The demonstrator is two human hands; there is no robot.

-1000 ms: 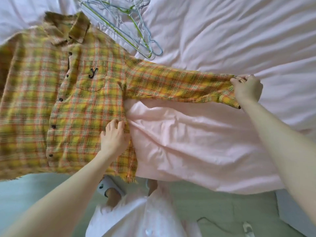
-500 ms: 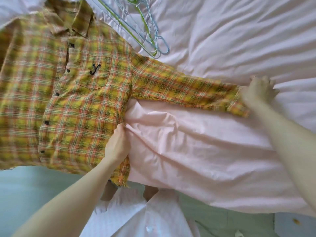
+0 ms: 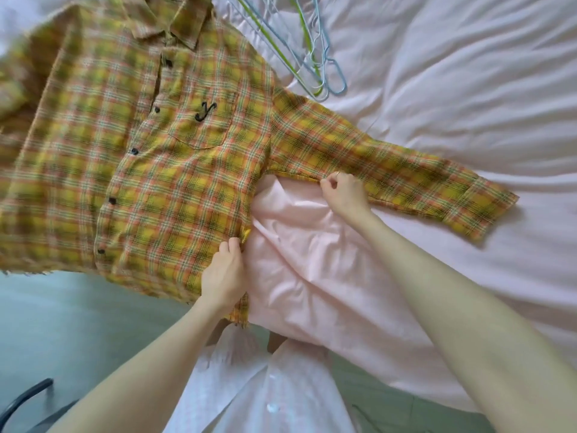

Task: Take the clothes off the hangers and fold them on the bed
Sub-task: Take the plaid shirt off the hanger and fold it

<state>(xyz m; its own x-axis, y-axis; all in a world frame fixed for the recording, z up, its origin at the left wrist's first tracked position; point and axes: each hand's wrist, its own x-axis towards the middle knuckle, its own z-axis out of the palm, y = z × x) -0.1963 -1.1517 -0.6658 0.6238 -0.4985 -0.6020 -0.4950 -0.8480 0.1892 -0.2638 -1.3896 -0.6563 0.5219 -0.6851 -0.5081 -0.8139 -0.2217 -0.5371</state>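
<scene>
pink bed sheet | green floor | left hand, right hand pinching plaid shirt

black embroidered letter "y" on plaid shirt chest pocket

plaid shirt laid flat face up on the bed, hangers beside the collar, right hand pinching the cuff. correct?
Not the cuff. In the head view the right hand pinches the lower edge of the sleeve near the armpit; the cuff lies free. The plaid shirt lies face up on the bed, hangers beside the collar.
</scene>
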